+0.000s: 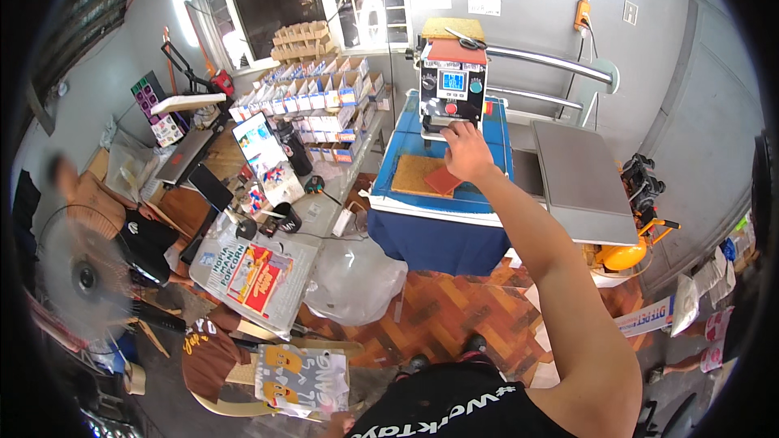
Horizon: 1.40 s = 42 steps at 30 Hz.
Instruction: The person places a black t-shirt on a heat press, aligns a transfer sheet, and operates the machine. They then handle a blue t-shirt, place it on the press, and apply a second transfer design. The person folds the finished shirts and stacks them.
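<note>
— Black sleeveless shirt (pixel 442 397), white-lettered, nearest the lens. Beside it, at the lower edge, left hand (pixel 339 423): mostly cut off; cannot tell how open, or holding what. Next entry?

— Right hand (pixel 471 154), far outstretched: fingers half bent, knuckles up, at the front handle (pixel 436 128) of a heat press (pixel 454 89). Firm grip or light touch: cannot tell.

— Placement of heat press?

— Stands straight ahead of right hand, well apart from left. Handle: long axis left to right, crosswise to the reaching forearm.

— Edges, open room?

— Under the reach, tan pad (pixel 412 175), flat, with red-brown pad (pixel 442 181) over its right part; both near the front edge of blue-topped table (pixel 406 131). Bare blue left of the press head. On the right, steel tubes (pixel 552 65) and grey panel (pixel 584 178), close in.
</note>
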{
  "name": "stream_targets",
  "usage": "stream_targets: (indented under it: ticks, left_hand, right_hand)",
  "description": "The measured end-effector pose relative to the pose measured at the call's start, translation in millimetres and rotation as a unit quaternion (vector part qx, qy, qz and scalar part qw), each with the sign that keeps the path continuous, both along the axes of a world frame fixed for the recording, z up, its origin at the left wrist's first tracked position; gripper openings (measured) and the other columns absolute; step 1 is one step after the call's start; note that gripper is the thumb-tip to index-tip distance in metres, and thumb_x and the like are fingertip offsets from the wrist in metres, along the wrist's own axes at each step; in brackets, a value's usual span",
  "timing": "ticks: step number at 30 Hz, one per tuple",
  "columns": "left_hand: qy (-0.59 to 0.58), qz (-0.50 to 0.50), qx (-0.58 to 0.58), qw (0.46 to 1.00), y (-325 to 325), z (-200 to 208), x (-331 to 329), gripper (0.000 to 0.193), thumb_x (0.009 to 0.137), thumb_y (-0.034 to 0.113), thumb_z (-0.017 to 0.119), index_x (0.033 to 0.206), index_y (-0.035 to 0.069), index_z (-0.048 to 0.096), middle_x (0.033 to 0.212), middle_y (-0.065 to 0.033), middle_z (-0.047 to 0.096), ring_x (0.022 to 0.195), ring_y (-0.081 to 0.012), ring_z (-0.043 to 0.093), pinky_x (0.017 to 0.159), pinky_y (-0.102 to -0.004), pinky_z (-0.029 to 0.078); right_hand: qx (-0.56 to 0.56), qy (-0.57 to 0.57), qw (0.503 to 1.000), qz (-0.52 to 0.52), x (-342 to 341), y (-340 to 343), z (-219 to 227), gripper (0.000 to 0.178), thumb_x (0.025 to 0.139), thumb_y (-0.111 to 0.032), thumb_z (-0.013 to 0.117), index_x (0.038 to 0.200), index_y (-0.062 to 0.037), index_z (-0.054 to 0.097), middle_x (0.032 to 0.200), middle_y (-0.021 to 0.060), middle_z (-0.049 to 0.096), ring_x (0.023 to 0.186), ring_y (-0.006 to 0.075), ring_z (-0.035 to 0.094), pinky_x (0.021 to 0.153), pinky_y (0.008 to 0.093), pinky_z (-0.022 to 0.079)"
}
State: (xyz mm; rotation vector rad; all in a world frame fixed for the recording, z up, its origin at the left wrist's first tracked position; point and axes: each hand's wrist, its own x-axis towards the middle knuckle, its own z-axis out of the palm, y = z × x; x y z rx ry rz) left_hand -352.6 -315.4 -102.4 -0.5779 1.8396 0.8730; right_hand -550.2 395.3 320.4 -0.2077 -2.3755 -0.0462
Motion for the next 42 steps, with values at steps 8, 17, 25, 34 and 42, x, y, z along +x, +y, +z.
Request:
stream_targets:
  ticks: [8,17,25,34,42]
  left_hand:
    - [0.041,-0.234,0.148,0.960,172,-26,-42,0.029,0.108,0.034,0.056,0.111,0.009,0.071,0.088,-0.0075,0.068,0.080,-0.0255,0.069,0.069,-0.0414,0.058]
    - [0.125,-0.015,0.682,0.720,357,309,-189,0.114,0.098,0.091,0.022,0.152,-0.003,0.057,0.152,-0.0178,0.063,0.142,-0.0418,0.056,0.124,-0.0596,0.035]
    - [0.669,-0.458,0.376,0.449,578,503,-156,0.043,0.107,0.033,0.062,0.132,-0.001,0.070,0.136,-0.0234,0.070,0.130,-0.0416,0.064,0.113,-0.0434,0.047]
    - [0.590,-0.451,0.357,0.567,666,448,-139,0.033,0.103,0.023,0.063,0.086,0.001,0.080,0.089,-0.0156,0.077,0.088,-0.0343,0.071,0.089,-0.0436,0.052]
    - [0.590,-0.410,0.474,0.508,688,504,-137,0.041,0.111,0.030,0.061,0.122,-0.007,0.074,0.120,-0.0176,0.078,0.112,-0.0300,0.074,0.106,-0.0400,0.053]
  right_hand:
    - [-0.145,-0.198,0.963,-0.114,-18,3,18,0.076,0.087,-0.015,0.068,0.157,-0.0006,0.041,0.147,0.0194,0.055,0.139,0.0371,0.051,0.114,0.0461,0.052]
    - [-0.156,-0.206,0.965,-0.039,8,21,18,0.080,0.084,-0.017,0.073,0.157,-0.0037,0.043,0.153,0.0119,0.050,0.149,0.0291,0.042,0.111,0.0530,0.050]
    - [-0.065,-0.062,0.996,-0.009,-1,35,-18,0.078,0.089,-0.029,0.072,0.158,-0.0036,0.046,0.155,0.0137,0.050,0.152,0.0303,0.039,0.110,0.0547,0.049]
    - [-0.093,0.011,0.995,-0.030,-1,43,-29,0.067,0.079,-0.021,0.076,0.142,-0.0074,0.060,0.149,0.0092,0.056,0.143,0.0276,0.048,0.095,0.0500,0.053]
    - [-0.078,0.051,0.994,-0.057,-1,68,-55,0.050,0.082,-0.023,0.073,0.130,-0.0107,0.066,0.137,0.0069,0.061,0.134,0.0271,0.053,0.091,0.0469,0.053]
